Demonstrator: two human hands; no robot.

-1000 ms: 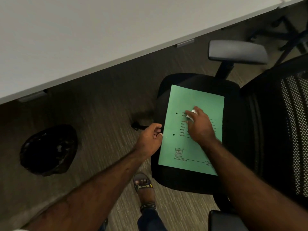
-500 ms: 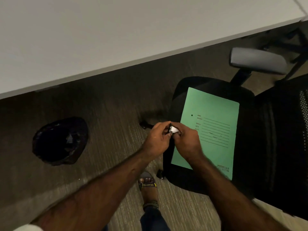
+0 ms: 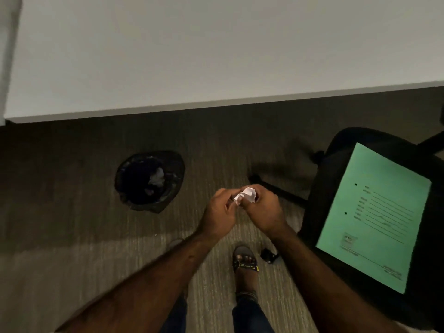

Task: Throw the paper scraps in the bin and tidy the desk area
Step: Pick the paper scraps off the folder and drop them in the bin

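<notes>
I see both hands meeting over the carpet, pinching one crumpled white paper scrap (image 3: 246, 195) between them. My view has the left hand (image 3: 219, 213) curled narrow, its fingertips (image 3: 230, 197) closed on the scrap's lower left corner. The right hand (image 3: 263, 209) is also curled tight, thumb and fingers gripping the scrap's right side, so the wad sits on top of the two hands and pokes up between them. Both bare forearms run back toward the bottom of the frame.

Left of the hands and a little farther from me stands the bin (image 3: 150, 180), a round can lined with a black bag, resting on the floor well apart from the scrap; I can make out some pale crumpled material already lying inside it. Beyond the hands, the white desk (image 3: 216, 56) fills the upper part of the view, its near edge above the bin and hands. To the right of the right hand stands a black office chair (image 3: 322, 188), with a green file folder (image 3: 374, 217) lying flat on its seat, printed lines facing up. Below the hands, I see a foot in a sandal (image 3: 245, 260) on the carpet (image 3: 72, 224), and a small dark object beside it that I cannot identify.
</notes>
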